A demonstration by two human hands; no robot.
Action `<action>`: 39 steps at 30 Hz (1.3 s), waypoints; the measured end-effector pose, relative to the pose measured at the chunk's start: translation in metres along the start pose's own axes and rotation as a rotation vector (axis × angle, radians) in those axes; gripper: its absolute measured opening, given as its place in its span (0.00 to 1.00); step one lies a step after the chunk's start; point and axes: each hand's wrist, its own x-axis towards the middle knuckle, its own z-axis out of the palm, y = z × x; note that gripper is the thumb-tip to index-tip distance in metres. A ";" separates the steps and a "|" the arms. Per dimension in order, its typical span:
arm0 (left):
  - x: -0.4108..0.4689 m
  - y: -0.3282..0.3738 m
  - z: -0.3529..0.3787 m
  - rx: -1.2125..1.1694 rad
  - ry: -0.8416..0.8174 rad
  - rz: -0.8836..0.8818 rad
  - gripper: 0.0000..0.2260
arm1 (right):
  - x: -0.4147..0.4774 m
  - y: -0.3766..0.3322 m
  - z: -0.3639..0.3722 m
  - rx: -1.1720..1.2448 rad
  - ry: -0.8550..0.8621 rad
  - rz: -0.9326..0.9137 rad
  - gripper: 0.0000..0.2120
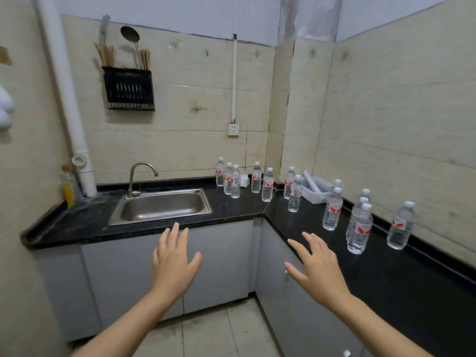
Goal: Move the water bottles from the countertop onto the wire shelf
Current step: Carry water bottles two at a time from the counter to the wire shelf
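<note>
Several clear water bottles with white caps and red-and-white labels stand upright on the black L-shaped countertop. One group stands by the back wall, two near the corner, and more along the right side, the nearest at the far right. My left hand is raised in front of the cabinets below the sink, fingers spread, holding nothing. My right hand hovers over the counter's front edge, fingers apart and empty, short of the right-hand bottles. No wire shelf is in view.
A steel sink with a curved faucet is set in the counter at left. A white plastic basket holding a roll sits by the right wall. A black utensil rack hangs on the tiles. A yellow bottle stands by the white pipe.
</note>
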 end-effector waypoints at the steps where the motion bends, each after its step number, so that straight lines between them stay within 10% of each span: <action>1: 0.018 -0.002 0.005 -0.013 0.010 -0.004 0.27 | 0.018 0.002 0.009 0.003 -0.006 -0.006 0.27; 17: 0.186 -0.188 0.069 -0.074 0.117 -0.416 0.24 | 0.261 -0.097 0.180 0.089 -0.247 -0.170 0.30; 26: 0.307 -0.284 0.126 -0.204 0.018 -0.490 0.15 | 0.339 -0.109 0.262 0.185 -0.376 0.149 0.26; 39: 0.423 -0.186 0.306 -0.399 -0.250 -0.359 0.13 | 0.426 -0.017 0.319 0.301 -0.292 0.434 0.25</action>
